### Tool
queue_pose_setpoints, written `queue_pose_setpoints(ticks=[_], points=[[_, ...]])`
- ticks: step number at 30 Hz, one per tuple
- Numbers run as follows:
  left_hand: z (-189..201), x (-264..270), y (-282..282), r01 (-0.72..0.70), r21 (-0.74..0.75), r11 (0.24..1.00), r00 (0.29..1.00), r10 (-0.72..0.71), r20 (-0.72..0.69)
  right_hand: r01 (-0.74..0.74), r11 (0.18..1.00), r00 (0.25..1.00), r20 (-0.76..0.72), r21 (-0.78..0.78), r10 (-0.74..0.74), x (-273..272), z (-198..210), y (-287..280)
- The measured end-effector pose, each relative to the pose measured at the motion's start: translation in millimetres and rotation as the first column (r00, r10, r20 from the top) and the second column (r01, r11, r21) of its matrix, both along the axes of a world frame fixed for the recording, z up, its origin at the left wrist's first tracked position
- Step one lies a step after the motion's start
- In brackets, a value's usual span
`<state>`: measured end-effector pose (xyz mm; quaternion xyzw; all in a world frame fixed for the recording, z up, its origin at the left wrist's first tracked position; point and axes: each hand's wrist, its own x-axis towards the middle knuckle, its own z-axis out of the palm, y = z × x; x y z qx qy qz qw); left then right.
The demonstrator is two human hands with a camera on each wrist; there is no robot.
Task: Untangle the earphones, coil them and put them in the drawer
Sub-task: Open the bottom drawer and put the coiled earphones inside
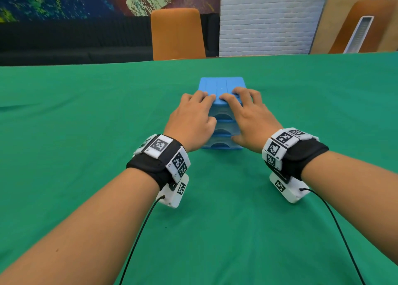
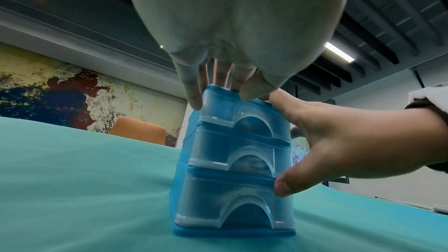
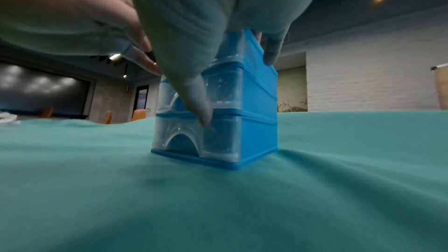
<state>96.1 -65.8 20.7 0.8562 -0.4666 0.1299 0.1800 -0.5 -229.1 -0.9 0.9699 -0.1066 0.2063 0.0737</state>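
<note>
Blue plastic, with three clear drawers that all look pushed in: the small drawer unit (image 1: pixel 221 86) stands on the green tablecloth (image 1: pixel 86 112). The left hand (image 1: pixel 191 121) and the right hand (image 1: pixel 247 116) lie over its top with fingers spread, pinching nothing; the right thumb (image 2: pixel 286 187) presses the front near the lowest drawer (image 2: pixel 232 202). The earphones are not visible anywhere, perhaps already inside. I judge the closing step is at hand; next, only let go gently.
</note>
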Motion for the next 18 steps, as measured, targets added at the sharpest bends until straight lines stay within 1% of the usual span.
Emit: queue_pose_setpoints(ticks=[2, 5, 9, 11, 15, 18], points=[[0, 1, 0, 0.004, -0.017, 1.000, 1.000, -0.004, -0.008, -0.030, 0.989, 0.999, 0.018, 0.148, 0.028, -2, 5, 0], [-1, -1, -2, 0.034, -0.055, 0.998, 0.999, -0.035, -0.024, -0.051, 0.945, 0.997, 0.069, 0.322, 0.030, 0, 14, -1], [1, -8, -5, 0.016, -0.096, 0.995, 0.993, -0.027, -0.115, -0.036, 0.830, 0.996, 0.092, 0.557, -0.019, 11, 21, -5], [2, -8, -6, 0.007, -0.084, 0.996, 0.992, -0.018, -0.123, -0.027, 0.795, 0.997, 0.071, 0.607, -0.021, 15, 22, -9], [6, -5, -6, 0.010, -0.069, 0.998, 0.993, -0.019, -0.120, -0.044, 0.769, 0.999, 0.049, 0.637, 0.017, 15, 26, -15], [6, -5, -6, 0.011, -0.076, 0.997, 0.995, -0.018, -0.097, -0.052, 0.763, 0.998, 0.058, 0.645, 0.019, 13, 27, -16]])
